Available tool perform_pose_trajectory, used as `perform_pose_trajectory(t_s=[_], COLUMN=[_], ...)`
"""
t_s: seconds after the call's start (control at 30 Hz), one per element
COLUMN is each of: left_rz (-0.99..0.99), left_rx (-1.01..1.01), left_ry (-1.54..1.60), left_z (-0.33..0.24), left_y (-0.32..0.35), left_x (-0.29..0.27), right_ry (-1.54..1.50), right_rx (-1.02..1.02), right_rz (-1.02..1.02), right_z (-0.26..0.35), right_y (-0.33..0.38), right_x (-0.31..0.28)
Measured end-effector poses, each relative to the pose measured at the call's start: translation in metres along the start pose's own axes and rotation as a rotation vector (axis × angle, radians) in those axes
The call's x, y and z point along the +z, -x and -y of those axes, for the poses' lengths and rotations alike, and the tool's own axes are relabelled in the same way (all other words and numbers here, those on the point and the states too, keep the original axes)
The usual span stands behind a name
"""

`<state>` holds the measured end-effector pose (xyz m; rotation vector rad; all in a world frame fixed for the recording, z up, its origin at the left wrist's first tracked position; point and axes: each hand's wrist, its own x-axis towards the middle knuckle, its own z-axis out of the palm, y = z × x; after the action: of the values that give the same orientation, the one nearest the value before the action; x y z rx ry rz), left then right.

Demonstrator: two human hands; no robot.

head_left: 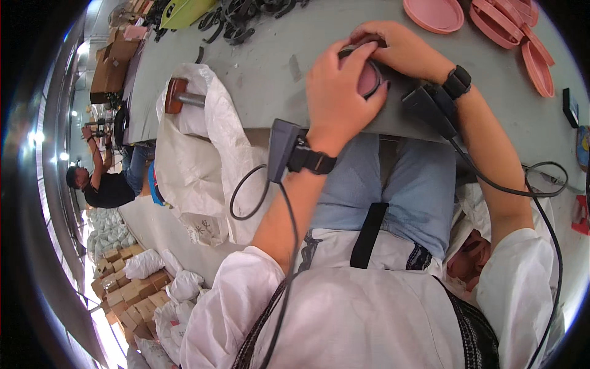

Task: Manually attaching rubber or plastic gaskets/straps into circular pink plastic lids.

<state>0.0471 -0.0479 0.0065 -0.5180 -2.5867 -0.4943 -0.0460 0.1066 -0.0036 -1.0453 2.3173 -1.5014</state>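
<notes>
Both hands are closed on a small round pink piece with a black rim (pixel 369 80), held over the grey table near its front edge. My left hand (pixel 342 92) wraps round its near left side, fingers across the top. From the far right, my right hand (pixel 405 50) grips the far rim with bent fingers. The hands cover much of the piece, so its underside and full shape are hidden. To the right on the table lie a round pink shallow dish (pixel 434 13) and several more pink round parts (pixel 496 23), some overlapping.
Black strap-like parts (pixel 236 18) lie beside a yellow-green item (pixel 185 12) at the far left. A white woven sack (pixel 212 160) hangs at the table edge with a wooden-headed mallet (pixel 176 96) on it. Another person (pixel 110 181) works at far left, near stacked cartons (pixel 136 301).
</notes>
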Motion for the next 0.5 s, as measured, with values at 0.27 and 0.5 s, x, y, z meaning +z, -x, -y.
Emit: perform_pose_trajectory(t_s=[0.27, 0.5], left_rz=[-0.164, -0.136], left_rx=[-0.101, -0.055], left_ry=[0.364, 0.391], left_z=[0.018, 0.014], left_y=[0.005, 0.010], left_x=[0.003, -0.004], right_ry=[-0.145, 0.095], right_rx=[-0.064, -0.019], right_rz=[0.175, 0.143], right_z=[0.013, 0.015], right_y=[0.006, 0.013], right_x=[-0.006, -0.004])
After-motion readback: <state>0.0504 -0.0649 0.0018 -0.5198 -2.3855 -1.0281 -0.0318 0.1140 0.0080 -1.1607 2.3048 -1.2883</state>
